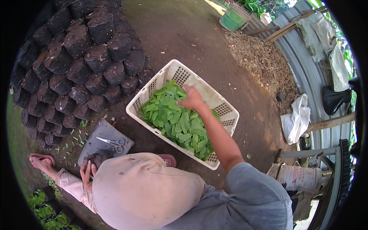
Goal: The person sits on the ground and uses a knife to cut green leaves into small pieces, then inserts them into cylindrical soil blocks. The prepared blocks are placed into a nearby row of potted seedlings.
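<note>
My right hand reaches into a cream plastic crate, over a heap of cut green leaves. Its thumb and fingers are apart at the top edge of the heap, with nothing visible between them. At lower left, my left hand has its fingers against the side of a dark, soil-filled bag, gripping it; a pale cap covers part of both. That bag sits on the near end of a grey board. Beside it on the board lie scissors, blades pointing left, with blue-grey handles.
Soil-filled black bags are stacked at upper left. Leaf cuttings litter the ground left of the board. Bags with green cuttings stand at lower left. A green bucket, wood shavings and a white sack lie along the metal wall.
</note>
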### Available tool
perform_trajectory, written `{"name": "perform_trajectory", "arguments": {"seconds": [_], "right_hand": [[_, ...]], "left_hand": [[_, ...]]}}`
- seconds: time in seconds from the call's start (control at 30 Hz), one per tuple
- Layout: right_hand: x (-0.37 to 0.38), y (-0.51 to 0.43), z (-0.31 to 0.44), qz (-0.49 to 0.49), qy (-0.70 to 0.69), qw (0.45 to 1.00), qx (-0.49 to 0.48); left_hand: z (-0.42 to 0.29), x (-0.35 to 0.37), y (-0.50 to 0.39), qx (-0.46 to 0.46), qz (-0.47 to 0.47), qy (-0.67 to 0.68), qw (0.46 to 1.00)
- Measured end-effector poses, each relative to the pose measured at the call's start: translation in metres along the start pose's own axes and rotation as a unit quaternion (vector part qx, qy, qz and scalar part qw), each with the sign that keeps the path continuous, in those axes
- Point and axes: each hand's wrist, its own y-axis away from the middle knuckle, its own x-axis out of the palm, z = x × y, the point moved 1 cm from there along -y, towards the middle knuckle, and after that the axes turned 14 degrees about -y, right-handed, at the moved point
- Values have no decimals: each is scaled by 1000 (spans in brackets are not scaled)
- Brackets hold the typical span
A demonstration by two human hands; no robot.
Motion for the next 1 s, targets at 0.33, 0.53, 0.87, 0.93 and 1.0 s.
{"name": "perform_trajectory", "arguments": {"seconds": [0.33, 0.53, 0.87, 0.93, 1.0], "right_hand": [[48, 89, -20, 84, 127, 986, -65], [-5, 43, -38, 40, 55, 993, 92], [-49, 36, -93, -11, -19, 973, 231], [-43, 45, -128, -16, 43, 970, 240], [-31, 60, -164, -23, 60, 976, 208]], "left_hand": [[3, -3, 0, -17, 14, -30, 999], [-4, 0, -1, -11, -1, 0, 1000], [-4, 3, 1, -48, 3, -1, 999], [-6, 0, 3, -48, 10, 2, 999], [-6, -2, 4, -41, 9, -5, 999]]}}
